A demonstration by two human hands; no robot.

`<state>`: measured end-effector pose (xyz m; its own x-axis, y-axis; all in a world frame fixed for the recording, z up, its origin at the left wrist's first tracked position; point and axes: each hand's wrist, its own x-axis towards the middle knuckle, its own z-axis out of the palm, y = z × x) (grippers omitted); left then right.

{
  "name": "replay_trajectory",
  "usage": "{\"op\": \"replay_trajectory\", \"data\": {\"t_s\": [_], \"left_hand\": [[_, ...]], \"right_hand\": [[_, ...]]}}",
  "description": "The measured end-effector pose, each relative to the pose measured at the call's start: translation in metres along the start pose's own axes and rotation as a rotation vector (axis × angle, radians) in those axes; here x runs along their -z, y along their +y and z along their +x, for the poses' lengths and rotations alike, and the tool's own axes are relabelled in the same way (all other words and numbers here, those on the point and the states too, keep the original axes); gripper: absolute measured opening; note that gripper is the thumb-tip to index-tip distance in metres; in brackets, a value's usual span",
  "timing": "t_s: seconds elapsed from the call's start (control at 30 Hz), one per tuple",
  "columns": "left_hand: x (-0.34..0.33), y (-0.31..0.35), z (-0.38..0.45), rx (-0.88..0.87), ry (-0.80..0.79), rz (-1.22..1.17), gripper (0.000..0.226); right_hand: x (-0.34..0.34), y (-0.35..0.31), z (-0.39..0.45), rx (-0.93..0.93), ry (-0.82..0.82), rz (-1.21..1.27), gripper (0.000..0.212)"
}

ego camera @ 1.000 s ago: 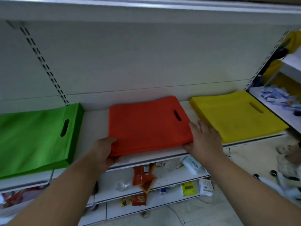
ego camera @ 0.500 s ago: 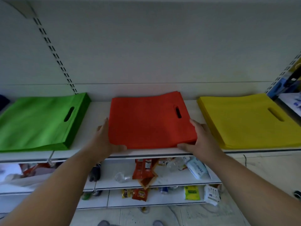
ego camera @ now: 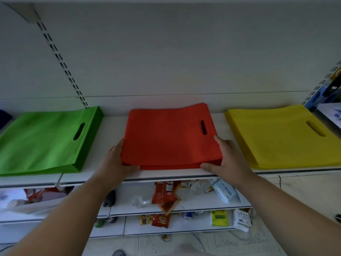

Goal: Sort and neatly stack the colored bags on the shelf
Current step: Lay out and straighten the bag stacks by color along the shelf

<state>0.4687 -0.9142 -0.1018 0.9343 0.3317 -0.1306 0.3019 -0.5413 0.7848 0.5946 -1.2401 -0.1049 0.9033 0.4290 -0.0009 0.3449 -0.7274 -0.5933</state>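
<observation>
A stack of red bags (ego camera: 166, 137) lies flat in the middle of the white shelf (ego camera: 112, 122), handle slot to the right. My left hand (ego camera: 115, 159) grips its front left corner, fingers along the left side and thumb at the front edge. My right hand (ego camera: 227, 157) grips the front right corner the same way. A green bag stack (ego camera: 42, 141) lies to the left and a yellow bag stack (ego camera: 284, 137) to the right, both apart from the red one.
Lower shelves (ego camera: 184, 206) hold scattered snack packets (ego camera: 164, 193), a tissue pack (ego camera: 227, 193) and small boxes. A slotted upright (ego camera: 60, 61) runs up the back panel. Another shelf unit (ego camera: 330, 108) adjoins on the right. Tiled floor lies below.
The view has swung left and levelled, centring the red stack. My hands have shifted from the front edge to both front corners, and the stack now sits squarer on the shelf.
</observation>
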Motion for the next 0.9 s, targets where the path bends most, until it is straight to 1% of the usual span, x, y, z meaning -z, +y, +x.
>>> {"op": "replay_trajectory", "data": {"t_s": [0.07, 0.2, 0.27, 0.33, 0.37, 0.5, 0.57, 0.63, 0.67, 0.77, 0.83, 0.9], "left_hand": [[-0.001, -0.001, 0.002, 0.003, 0.007, -0.009, 0.085], [-0.002, -0.002, 0.004, -0.016, 0.029, 0.011, 0.075], [0.0, 0.0, 0.002, -0.014, 0.012, 0.01, 0.08], [0.002, 0.001, 0.001, -0.011, -0.007, 0.028, 0.09], [0.003, 0.0, 0.001, -0.012, -0.009, 0.041, 0.091], [0.003, 0.004, -0.004, -0.013, 0.041, 0.04, 0.07], [0.002, 0.006, -0.006, -0.001, 0.028, 0.026, 0.068], [0.002, 0.01, -0.007, 0.033, -0.019, -0.054, 0.07], [0.001, 0.012, -0.008, 0.061, -0.038, -0.115, 0.066], [-0.002, 0.02, -0.008, 0.171, 0.005, -0.339, 0.037], [-0.003, 0.02, -0.002, 0.299, 0.056, -0.491, 0.041], [0.0, 0.022, 0.005, 0.444, 0.067, -0.609, 0.037]], "right_hand": [[0.0, 0.0, 0.001, -0.004, -0.017, -0.01, 0.113], [0.001, 0.003, 0.003, 0.002, 0.027, 0.015, 0.109], [0.0, 0.002, 0.003, 0.001, 0.011, 0.014, 0.11], [-0.001, 0.003, 0.003, -0.007, 0.04, 0.027, 0.109], [-0.001, 0.003, 0.003, -0.01, 0.052, 0.024, 0.109], [0.0, 0.003, 0.004, -0.015, -0.028, -0.001, 0.114], [0.001, 0.003, 0.005, -0.021, -0.017, 0.008, 0.112], [0.001, 0.004, 0.005, -0.028, 0.023, 0.005, 0.109], [0.0, 0.004, 0.004, -0.027, 0.029, -0.002, 0.108], [0.0, 0.003, 0.003, -0.009, -0.015, -0.029, 0.111], [0.001, 0.003, 0.005, -0.004, -0.033, -0.037, 0.113], [0.003, 0.003, 0.006, -0.008, -0.035, -0.076, 0.113]]}}
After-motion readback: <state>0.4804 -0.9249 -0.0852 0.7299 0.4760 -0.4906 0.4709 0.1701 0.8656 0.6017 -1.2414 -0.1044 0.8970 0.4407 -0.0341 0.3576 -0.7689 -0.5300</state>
